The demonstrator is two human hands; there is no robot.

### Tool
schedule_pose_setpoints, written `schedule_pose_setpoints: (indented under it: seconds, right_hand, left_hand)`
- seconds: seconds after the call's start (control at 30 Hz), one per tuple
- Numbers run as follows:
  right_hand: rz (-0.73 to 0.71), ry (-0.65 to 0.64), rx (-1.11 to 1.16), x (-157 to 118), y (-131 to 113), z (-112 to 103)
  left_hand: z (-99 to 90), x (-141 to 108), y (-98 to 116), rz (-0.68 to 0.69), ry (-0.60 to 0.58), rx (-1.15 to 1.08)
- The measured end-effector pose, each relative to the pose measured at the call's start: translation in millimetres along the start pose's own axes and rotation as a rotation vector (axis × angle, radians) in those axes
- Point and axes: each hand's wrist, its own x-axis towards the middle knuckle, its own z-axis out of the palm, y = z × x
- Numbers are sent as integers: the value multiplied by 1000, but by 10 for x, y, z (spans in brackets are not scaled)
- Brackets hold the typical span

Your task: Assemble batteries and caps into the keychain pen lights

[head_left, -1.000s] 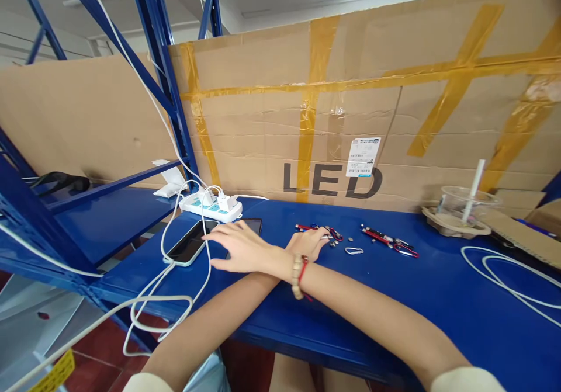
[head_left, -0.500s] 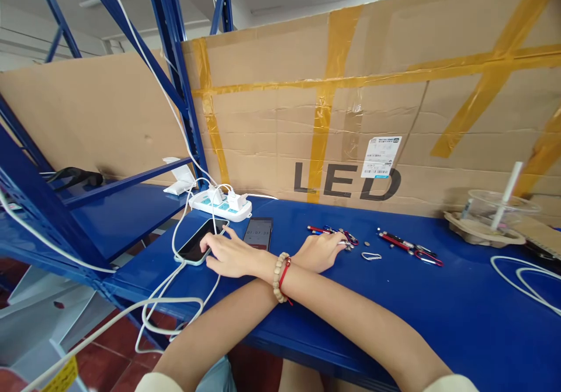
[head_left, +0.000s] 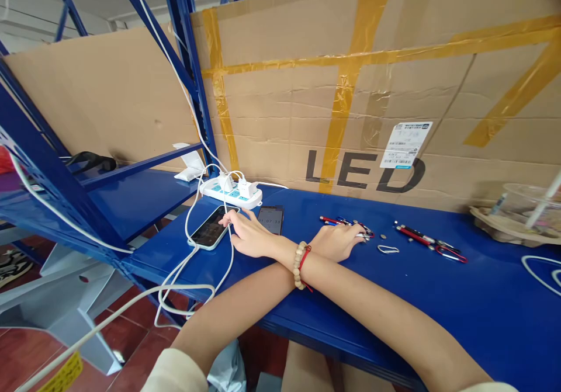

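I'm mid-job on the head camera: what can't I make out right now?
All in the head view:
Slim red and blue items: partly covered by the left hand, so any grip is unclear.
Grey-screened phone: lower end hidden behind the right hand.
Clear cup: cut off by the right edge.
White label: small print too tiny to read.

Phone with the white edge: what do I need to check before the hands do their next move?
1. Right hand near the phone with the white edge: ok. Whether a fingertip touches the screen: cannot tell.
2. White cable clear of that phone: not ok; it crosses in front of it, near the fingers.
3. Arms uncrossed: not ok; the right forearm crosses over the left.
4. Left hand free: cannot tell; its fingers are among pens.
5. Dark phone showing numbers: ok.
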Motion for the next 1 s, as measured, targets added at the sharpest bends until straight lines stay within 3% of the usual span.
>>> schedule_pose_setpoints:
  seconds: [0.77,1.0]
  right_hand:
    - [-36,-158,51,109,73,66]
    - [-31,-126,55,111,109,96]
  left_hand:
    - [7,-10,0,17,-3,2]
    - [33,-8,-10,35,18,34]
